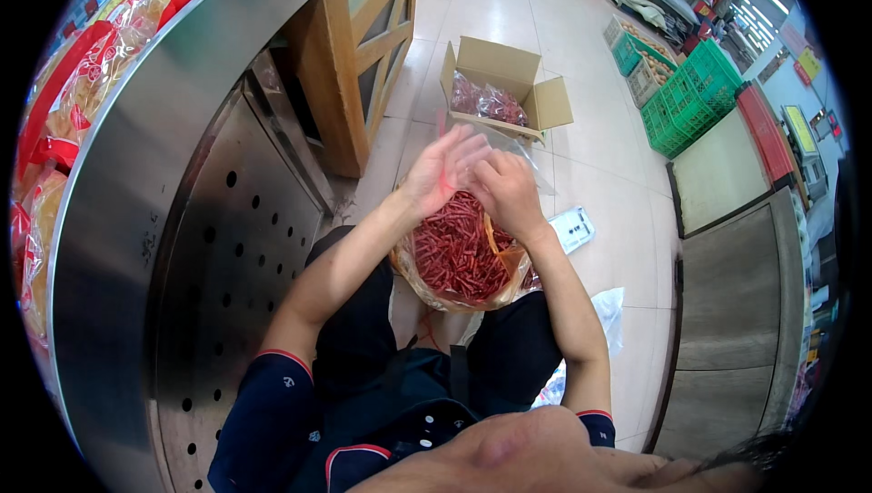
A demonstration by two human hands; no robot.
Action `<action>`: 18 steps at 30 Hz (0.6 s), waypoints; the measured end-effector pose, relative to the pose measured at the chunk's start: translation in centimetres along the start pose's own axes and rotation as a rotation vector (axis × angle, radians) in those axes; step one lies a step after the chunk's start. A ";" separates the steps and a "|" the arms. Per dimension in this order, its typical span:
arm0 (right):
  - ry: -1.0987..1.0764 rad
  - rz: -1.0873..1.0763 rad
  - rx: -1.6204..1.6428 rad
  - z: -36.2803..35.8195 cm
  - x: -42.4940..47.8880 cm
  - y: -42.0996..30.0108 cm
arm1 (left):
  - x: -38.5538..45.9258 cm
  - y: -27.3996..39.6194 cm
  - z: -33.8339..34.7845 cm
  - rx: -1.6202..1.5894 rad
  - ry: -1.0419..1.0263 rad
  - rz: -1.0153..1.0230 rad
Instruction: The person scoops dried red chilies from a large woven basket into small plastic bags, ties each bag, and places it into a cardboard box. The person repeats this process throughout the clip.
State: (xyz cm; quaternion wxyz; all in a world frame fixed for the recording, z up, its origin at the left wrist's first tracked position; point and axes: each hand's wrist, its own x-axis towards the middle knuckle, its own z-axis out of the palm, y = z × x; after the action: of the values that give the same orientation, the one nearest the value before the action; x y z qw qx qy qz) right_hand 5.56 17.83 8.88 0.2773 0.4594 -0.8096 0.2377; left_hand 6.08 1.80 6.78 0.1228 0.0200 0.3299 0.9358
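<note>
Both of my hands are at a clear plastic bag with a red strip along one edge. My left hand has its fingers stretched out against the film; blur hides whether it grips it. My right hand is curled, with the film pinched in its fingers. Right below them, between my knees, stands a large open plastic sack full of dried red chillies. An orange strip of plastic lies over the chillies, under my right wrist.
An open cardboard box holds filled clear bags of chillies. A pale blue-white flat device lies on the floor by the sack. A steel counter borders my left. Green crates and a grey cabinet stand to the right.
</note>
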 end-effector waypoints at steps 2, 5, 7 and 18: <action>-0.126 0.028 0.123 -0.4 0.0 0.0 | 0.2 -0.1 -0.8 0.012 0.020 0.016; -0.015 0.312 0.421 0.1 -0.8 1.0 | 0.7 -0.5 -1.3 0.197 0.069 0.157; 0.019 0.559 0.680 0.5 -0.9 1.1 | 0.1 -0.9 0.0 0.293 0.096 0.189; 0.088 0.570 0.437 4.9 -2.7 2.4 | -0.6 -3.6 0.8 0.627 -0.062 0.161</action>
State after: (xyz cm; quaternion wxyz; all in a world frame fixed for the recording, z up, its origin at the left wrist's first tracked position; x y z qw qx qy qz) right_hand 3.44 17.48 3.17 0.1298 0.2530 -0.8225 0.4925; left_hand 7.50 4.85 5.14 0.0461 0.1112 0.5956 0.7942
